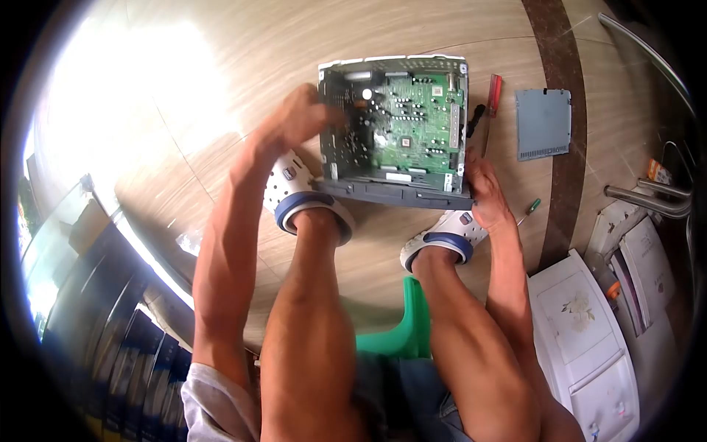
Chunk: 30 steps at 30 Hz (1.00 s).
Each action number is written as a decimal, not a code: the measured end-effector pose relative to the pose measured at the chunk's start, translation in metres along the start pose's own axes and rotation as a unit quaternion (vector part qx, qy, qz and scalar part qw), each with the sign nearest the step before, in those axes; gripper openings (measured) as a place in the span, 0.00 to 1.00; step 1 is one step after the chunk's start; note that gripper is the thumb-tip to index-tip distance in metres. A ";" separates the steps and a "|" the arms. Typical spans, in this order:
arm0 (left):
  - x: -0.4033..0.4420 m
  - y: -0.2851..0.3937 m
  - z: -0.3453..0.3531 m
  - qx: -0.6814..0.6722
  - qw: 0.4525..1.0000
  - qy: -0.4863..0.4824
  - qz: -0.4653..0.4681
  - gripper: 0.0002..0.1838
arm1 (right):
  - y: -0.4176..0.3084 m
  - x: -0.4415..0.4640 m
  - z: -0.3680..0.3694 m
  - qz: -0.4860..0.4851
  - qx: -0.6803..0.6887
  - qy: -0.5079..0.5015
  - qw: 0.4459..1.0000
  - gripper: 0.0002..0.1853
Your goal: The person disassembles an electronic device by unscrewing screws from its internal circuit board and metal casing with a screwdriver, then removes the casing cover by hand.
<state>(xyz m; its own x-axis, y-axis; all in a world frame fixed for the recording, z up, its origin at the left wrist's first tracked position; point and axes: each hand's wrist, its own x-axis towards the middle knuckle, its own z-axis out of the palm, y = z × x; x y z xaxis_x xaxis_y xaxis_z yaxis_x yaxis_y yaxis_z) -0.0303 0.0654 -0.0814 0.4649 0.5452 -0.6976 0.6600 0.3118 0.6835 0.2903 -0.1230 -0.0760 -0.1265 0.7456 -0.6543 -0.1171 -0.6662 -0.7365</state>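
An opened electronic unit with a metal chassis point(392, 59) sits on the floor between my feet. Inside it lies a green circuit board point(423, 121) with several small capacitors, and a dark front panel point(398, 194) faces me. My left hand point(300, 121) grips the chassis's left wall, its fingers bent and partly reaching over the edge into shadow. At the right front corner, my right hand point(486, 193) is closed around the chassis and panel; some of its fingers are hidden behind the side.
Right of the unit lie a red tool point(495, 94), a black-handled tool point(476, 118), a green-handled screwdriver point(534, 206) and a flat grey metal cover point(543, 124). A white drawer cabinet point(571, 313) stands lower right. Part of a green plastic stool point(401, 335) shows beneath me.
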 end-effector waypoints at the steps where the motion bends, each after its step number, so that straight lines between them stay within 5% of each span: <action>1: 0.000 0.011 -0.005 0.029 0.999 -0.012 0.023 0.18 | -0.001 -0.002 0.001 -0.020 -0.077 0.006 0.997 0.33; 9: 0.017 0.065 -0.034 0.270 0.963 0.002 -0.011 0.21 | 0.018 -0.009 0.045 0.024 -0.017 -0.061 0.998 0.38; 18: 0.016 0.050 -0.025 0.314 0.949 0.023 0.029 0.19 | 0.038 -0.004 0.046 0.051 -0.020 -0.057 0.997 0.41; 20: 0.017 0.054 -0.022 0.329 0.943 0.025 0.036 0.18 | 0.041 -0.007 0.039 0.089 0.015 -0.070 0.993 0.31; 23: 0.015 0.058 -0.018 0.333 0.942 0.032 0.037 0.18 | 0.034 -0.010 0.047 0.086 0.026 -0.061 0.994 0.45; 30: 0.019 0.046 -0.013 0.318 0.944 0.062 0.056 0.20 | 0.057 -0.003 0.042 0.067 -0.032 -0.142 0.987 0.44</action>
<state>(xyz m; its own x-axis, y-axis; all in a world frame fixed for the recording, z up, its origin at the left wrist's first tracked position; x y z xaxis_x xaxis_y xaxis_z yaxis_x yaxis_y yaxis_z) 0.0016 0.1008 -0.0603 0.5062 0.6467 -0.5706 0.8501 -0.2625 0.4566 0.2423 -0.1641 -0.1091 -0.4084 0.6108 -0.6783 -0.0199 -0.7489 -0.6624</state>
